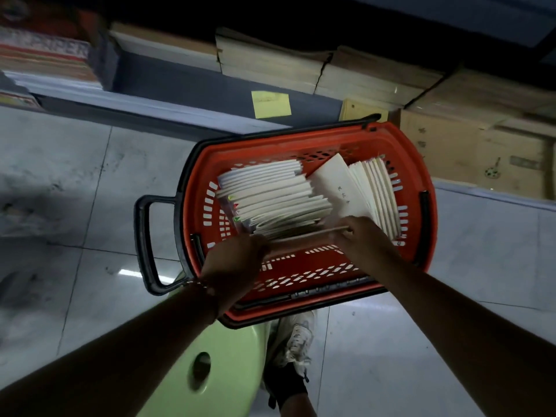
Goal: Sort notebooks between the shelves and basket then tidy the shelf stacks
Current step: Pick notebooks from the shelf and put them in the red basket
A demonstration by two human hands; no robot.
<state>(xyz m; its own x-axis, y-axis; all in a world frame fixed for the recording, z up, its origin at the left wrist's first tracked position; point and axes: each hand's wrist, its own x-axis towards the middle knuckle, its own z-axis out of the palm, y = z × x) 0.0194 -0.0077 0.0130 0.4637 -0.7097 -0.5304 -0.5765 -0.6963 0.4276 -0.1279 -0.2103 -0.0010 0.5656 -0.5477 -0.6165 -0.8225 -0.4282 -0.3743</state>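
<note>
Both arms reach forward and down, and the two hands come close to each other. The left hand point(237, 257) shows its back, with the fingers bent downward, and a beaded band sits on its wrist. The right hand point(362, 233) is curled, the fingers pinching something thin at their tips.

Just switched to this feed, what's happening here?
A person is bent over a red basket on the floor by the shelves. Both hands are inside it: the left hand and right hand grip a notebook at the near end of the pale notebooks standing there.
</note>
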